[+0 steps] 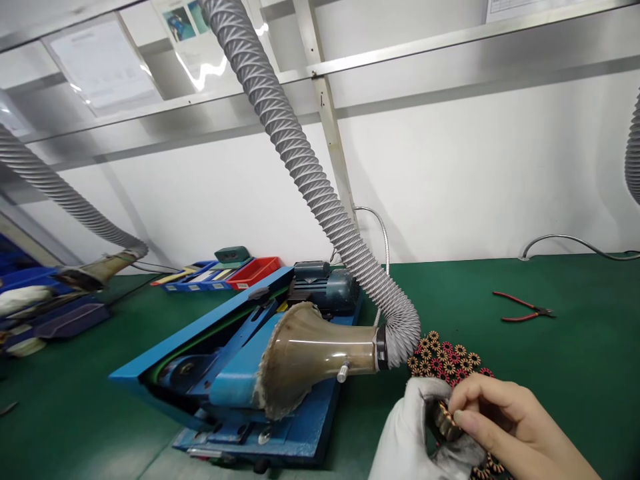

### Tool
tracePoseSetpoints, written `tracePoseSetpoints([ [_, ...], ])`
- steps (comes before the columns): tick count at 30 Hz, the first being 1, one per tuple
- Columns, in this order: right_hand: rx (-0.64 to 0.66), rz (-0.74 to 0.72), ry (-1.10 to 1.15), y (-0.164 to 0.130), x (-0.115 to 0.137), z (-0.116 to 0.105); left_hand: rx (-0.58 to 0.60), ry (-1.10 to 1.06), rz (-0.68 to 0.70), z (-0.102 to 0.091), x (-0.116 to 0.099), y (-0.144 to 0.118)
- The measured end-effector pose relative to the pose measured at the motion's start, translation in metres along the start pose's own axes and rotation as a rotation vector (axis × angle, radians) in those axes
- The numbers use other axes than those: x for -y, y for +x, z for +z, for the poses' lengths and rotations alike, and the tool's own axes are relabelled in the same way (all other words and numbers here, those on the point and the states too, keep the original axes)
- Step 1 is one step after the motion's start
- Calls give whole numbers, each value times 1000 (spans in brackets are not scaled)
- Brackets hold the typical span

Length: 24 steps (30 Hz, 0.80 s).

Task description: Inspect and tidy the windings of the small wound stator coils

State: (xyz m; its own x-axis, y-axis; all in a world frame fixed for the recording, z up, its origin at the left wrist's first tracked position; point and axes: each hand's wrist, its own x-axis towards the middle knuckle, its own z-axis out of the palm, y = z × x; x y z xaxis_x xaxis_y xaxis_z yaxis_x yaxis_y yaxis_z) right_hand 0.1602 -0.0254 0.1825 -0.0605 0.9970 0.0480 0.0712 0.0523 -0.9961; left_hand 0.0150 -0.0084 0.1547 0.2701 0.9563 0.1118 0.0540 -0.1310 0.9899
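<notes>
Desk (565, 360): green top, runs back to the white wall. Blue belt machine (305, 440) sits mid-desk on its own base. Small wound cores (447, 360), copper and red, lie loose in a tight cluster just right of it; front part of the cluster is hidden. Red-handled pliers (523, 310) lie flat farther right, handles spread, nose pointing right. Behind the machine, rear left: red bin (257, 270) beside blue bins (200, 279). Far left: dark blue tray (73, 323).
</notes>
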Motion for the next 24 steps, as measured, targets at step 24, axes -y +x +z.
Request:
tracePoseSetpoints([
  [24, -120, -87, 113, 6, 1, 5, -12, -312, -66, -8, -12, 6],
])
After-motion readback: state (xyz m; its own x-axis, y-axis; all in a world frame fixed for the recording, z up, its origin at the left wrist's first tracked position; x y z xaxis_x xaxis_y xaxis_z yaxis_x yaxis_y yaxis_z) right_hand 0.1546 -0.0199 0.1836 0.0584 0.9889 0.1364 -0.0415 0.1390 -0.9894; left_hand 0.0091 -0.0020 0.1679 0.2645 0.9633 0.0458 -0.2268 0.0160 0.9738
